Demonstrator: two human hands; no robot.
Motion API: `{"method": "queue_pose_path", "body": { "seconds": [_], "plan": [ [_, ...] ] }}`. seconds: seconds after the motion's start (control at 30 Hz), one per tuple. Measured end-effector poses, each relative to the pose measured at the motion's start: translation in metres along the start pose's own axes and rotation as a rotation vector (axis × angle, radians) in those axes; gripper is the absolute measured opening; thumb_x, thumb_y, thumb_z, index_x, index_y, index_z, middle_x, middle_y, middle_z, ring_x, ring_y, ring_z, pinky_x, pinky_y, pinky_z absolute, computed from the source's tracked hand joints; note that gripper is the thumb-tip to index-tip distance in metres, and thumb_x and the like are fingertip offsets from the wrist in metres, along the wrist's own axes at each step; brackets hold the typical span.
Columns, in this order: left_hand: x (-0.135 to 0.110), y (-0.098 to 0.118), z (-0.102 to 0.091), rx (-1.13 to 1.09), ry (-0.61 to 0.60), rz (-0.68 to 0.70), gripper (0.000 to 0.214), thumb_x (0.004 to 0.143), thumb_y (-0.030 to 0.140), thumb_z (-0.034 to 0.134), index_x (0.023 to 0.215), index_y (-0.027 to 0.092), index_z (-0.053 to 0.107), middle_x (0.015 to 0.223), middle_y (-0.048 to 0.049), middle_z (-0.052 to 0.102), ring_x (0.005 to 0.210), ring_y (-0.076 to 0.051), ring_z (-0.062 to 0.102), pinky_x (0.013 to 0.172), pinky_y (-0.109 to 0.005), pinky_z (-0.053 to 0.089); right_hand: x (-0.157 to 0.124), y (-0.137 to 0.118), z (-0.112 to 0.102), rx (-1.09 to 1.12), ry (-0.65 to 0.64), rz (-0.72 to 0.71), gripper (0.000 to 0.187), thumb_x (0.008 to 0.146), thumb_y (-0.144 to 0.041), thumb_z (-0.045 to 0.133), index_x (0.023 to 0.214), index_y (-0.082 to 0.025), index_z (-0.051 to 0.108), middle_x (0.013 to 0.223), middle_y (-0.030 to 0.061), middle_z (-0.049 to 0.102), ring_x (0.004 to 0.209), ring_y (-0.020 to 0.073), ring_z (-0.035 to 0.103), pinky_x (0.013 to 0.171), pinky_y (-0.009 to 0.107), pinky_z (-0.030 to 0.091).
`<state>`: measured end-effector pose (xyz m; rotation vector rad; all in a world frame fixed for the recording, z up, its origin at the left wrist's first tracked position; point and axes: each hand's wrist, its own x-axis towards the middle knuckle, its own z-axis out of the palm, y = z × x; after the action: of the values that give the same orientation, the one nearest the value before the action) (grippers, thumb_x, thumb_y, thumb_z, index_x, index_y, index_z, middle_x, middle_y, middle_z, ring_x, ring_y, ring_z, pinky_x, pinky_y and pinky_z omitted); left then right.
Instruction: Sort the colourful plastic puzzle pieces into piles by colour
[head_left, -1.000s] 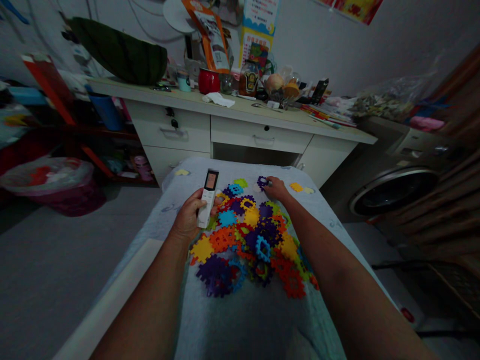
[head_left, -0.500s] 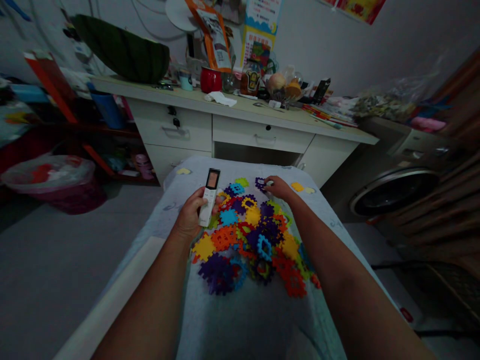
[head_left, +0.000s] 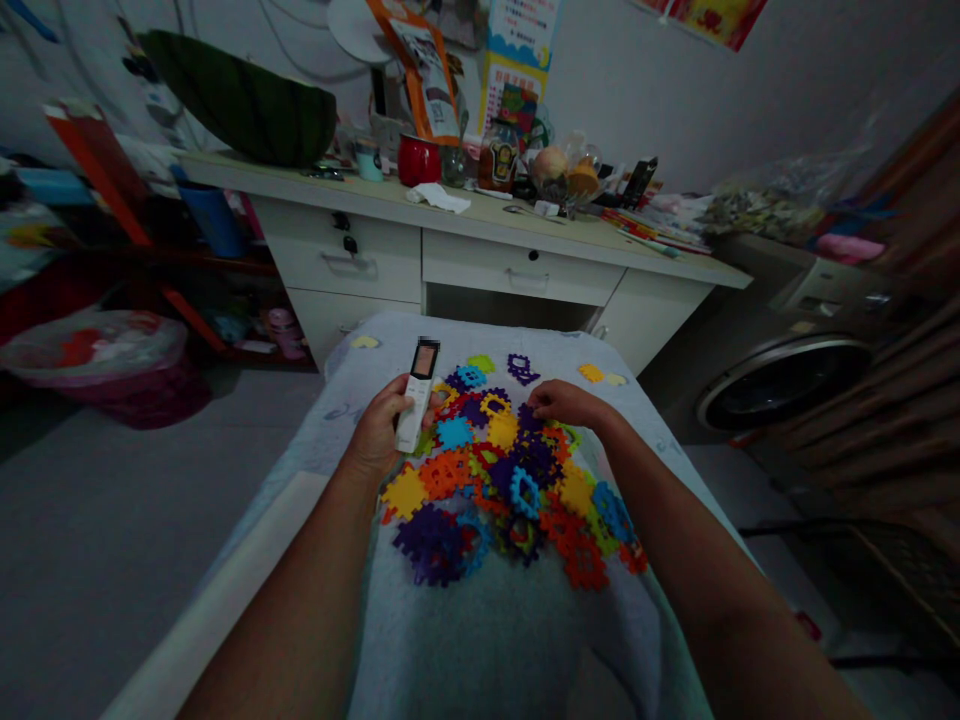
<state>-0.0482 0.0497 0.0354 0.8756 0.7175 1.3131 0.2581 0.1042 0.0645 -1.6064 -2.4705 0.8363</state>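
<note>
A heap of colourful interlocking plastic pieces (head_left: 510, 480) lies on a pale cloth-covered surface (head_left: 495, 620) in front of me. My left hand (head_left: 379, 432) is closed round a white remote-like device (head_left: 417, 393) with a small lit screen, held upright at the heap's left edge. My right hand (head_left: 564, 402) rests palm down on the far side of the heap, fingers curled on the pieces; what they hold, if anything, is hidden. A joined purple piece (head_left: 519, 368) lies alone just beyond that hand.
Beyond the cloth stands a white desk (head_left: 465, 250) with drawers, crowded with a red mug, jars and bags. A washing machine (head_left: 787, 375) is at the right. A pink basin (head_left: 105, 365) sits on the floor at left. Loose yellow pieces (head_left: 592, 373) lie near the cloth's far edge.
My right hand has drawn back from the purple piece at the far edge, leaving it there, and now rests on the heap. My left hand with the device has stayed put.
</note>
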Motion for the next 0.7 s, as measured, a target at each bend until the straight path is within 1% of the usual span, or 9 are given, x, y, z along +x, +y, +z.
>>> {"method": "queue_pose_path", "body": {
  "seconds": [0.1, 0.23, 0.33, 0.43, 0.5, 0.63, 0.7],
  "plan": [
    [0.0, 0.0, 0.0, 0.002, -0.008, 0.006, 0.035, 0.062, 0.024, 0.056, 0.096, 0.017, 0.055, 0.076, -0.0022, 0.066, 0.05, -0.013, 0.054, 0.04, -0.023, 0.042, -0.002, 0.004, 0.0, 0.083, 0.032, 0.011, 0.006, 0.069, -0.018, 0.06, 0.073, -0.016, 0.064, 0.066, -0.0029, 0.059, 0.064, 0.0116, 0.051, 0.061, 0.023, 0.036],
    [-0.001, 0.001, 0.001, -0.006, -0.018, 0.0, 0.036, 0.061, 0.024, 0.056, 0.096, 0.016, 0.056, 0.073, -0.0017, 0.065, 0.048, -0.013, 0.054, 0.04, -0.023, 0.042, -0.005, 0.011, -0.004, 0.258, 0.105, 0.02, 0.011, 0.068, -0.024, 0.063, 0.075, -0.016, 0.064, 0.066, -0.0031, 0.059, 0.064, 0.012, 0.052, 0.062, 0.024, 0.039],
    [-0.001, 0.001, 0.001, -0.02, -0.025, -0.005, 0.037, 0.061, 0.025, 0.056, 0.097, 0.017, 0.056, 0.073, -0.0018, 0.065, 0.048, -0.013, 0.054, 0.04, -0.023, 0.043, -0.008, 0.017, -0.007, 0.344, 0.184, 0.048, 0.015, 0.068, -0.028, 0.064, 0.077, -0.017, 0.064, 0.064, -0.0036, 0.058, 0.06, 0.0109, 0.05, 0.058, 0.023, 0.038],
    [0.0, 0.0, 0.0, -0.02, -0.02, -0.002, 0.035, 0.062, 0.025, 0.057, 0.097, 0.017, 0.055, 0.075, -0.0019, 0.066, 0.049, -0.013, 0.056, 0.04, -0.023, 0.043, -0.009, 0.021, -0.01, 0.405, 0.256, 0.093, 0.015, 0.069, -0.028, 0.065, 0.079, -0.017, 0.064, 0.061, -0.0036, 0.057, 0.056, 0.0098, 0.049, 0.053, 0.022, 0.038],
    [0.001, 0.0, -0.001, -0.015, -0.018, -0.007, 0.036, 0.064, 0.026, 0.058, 0.098, 0.017, 0.056, 0.076, -0.002, 0.067, 0.05, -0.013, 0.056, 0.04, -0.023, 0.044, -0.008, 0.025, -0.011, 0.453, 0.33, 0.147, 0.015, 0.07, -0.025, 0.065, 0.082, -0.017, 0.064, 0.061, -0.003, 0.058, 0.053, 0.0096, 0.05, 0.049, 0.021, 0.037],
    [0.001, 0.0, -0.001, 0.01, -0.005, -0.009, 0.04, 0.066, 0.027, 0.061, 0.104, 0.015, 0.057, 0.078, -0.0032, 0.068, 0.051, -0.013, 0.057, 0.041, -0.023, 0.043, 0.001, 0.037, -0.011, 0.555, 0.536, 0.288, 0.017, 0.073, -0.019, 0.064, 0.09, -0.017, 0.062, 0.063, -0.0025, 0.059, 0.051, 0.0092, 0.051, 0.045, 0.019, 0.036],
    [0.0, 0.001, 0.0, 0.018, 0.001, -0.017, 0.044, 0.068, 0.028, 0.062, 0.109, 0.013, 0.058, 0.076, -0.0036, 0.068, 0.051, -0.013, 0.056, 0.041, -0.023, 0.042, 0.008, 0.043, -0.009, 0.574, 0.608, 0.363, 0.015, 0.075, -0.018, 0.064, 0.09, -0.017, 0.061, 0.063, -0.0022, 0.06, 0.05, 0.0092, 0.052, 0.045, 0.019, 0.036]
  ]
}}
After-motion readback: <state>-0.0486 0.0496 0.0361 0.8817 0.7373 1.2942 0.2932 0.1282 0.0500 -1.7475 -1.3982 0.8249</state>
